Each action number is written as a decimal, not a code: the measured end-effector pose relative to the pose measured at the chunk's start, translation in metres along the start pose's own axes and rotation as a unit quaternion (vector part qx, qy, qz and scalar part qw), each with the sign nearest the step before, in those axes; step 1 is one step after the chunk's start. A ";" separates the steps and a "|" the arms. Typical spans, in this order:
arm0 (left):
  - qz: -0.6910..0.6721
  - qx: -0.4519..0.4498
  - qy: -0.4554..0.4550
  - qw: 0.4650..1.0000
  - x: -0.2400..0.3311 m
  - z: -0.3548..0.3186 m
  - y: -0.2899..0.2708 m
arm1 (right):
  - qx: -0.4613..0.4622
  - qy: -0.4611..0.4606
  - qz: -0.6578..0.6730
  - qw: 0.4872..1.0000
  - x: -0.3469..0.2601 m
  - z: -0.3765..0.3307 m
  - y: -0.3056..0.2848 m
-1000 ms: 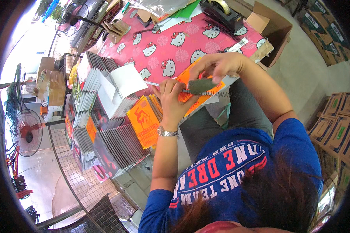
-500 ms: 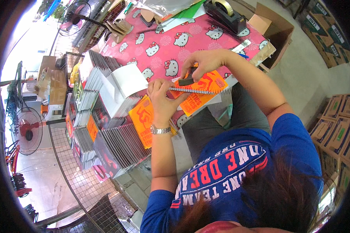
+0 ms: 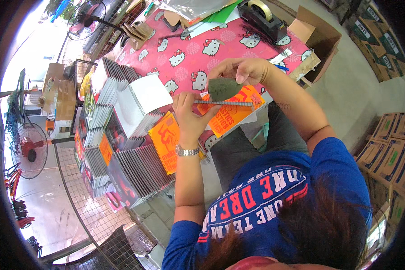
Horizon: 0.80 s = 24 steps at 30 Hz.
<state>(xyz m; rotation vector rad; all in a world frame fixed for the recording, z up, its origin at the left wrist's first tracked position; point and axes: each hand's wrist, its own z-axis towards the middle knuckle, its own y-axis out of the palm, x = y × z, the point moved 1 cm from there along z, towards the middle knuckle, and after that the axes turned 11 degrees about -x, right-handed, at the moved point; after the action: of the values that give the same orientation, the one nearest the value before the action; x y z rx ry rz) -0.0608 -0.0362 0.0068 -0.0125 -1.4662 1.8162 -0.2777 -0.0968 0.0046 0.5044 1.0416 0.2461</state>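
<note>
My left hand (image 3: 190,118) grips the left end of an orange booklet (image 3: 229,118) with red print, its thumb below the spine and its fingers above. A thin wire coil (image 3: 231,104) runs along the booklet's edge, and its loose end sticks out to the right, over my leg. Between the thumb and fingers of my right hand (image 3: 247,72) is a flat, dark grey-green piece (image 3: 223,90), rough-looking, held just above the spine. I cannot tell its material. Another orange spiral booklet (image 3: 165,141) lies left of my left wrist.
Stacks of spiral notebooks (image 3: 137,168) crowd the left side, with an open white notebook (image 3: 150,93) on top. On the pink patterned table (image 3: 184,74) stand a black tape dispenser (image 3: 267,22) and loose black coils (image 3: 252,38). Beyond its right edge is an open cardboard box (image 3: 317,42).
My right hand has turned the dark piece from nearly edge-on to broad side showing, and raised it a little off the spine. My left hand stays almost in place on the booklet.
</note>
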 end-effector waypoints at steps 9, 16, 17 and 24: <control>-0.019 0.008 -0.030 0.999 -0.022 -0.010 -0.008 | 0.060 0.228 -0.279 0.931 0.006 0.015 -0.026; -0.059 -0.046 -0.073 0.995 -0.028 -0.009 -0.014 | 0.033 0.270 -0.290 0.917 0.007 0.028 -0.032; -0.020 -0.048 -0.068 0.996 -0.026 -0.008 -0.016 | 0.025 0.150 -0.149 0.977 0.009 0.026 -0.027; -0.077 -0.057 -0.068 0.993 -0.037 -0.006 -0.011 | 0.004 0.034 -0.025 0.999 0.011 0.026 -0.030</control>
<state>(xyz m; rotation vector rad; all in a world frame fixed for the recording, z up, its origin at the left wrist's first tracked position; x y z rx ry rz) -0.0261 -0.0517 -0.0025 0.1656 -1.6181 1.6341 -0.2506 -0.1250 -0.0088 0.4786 1.1210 0.2157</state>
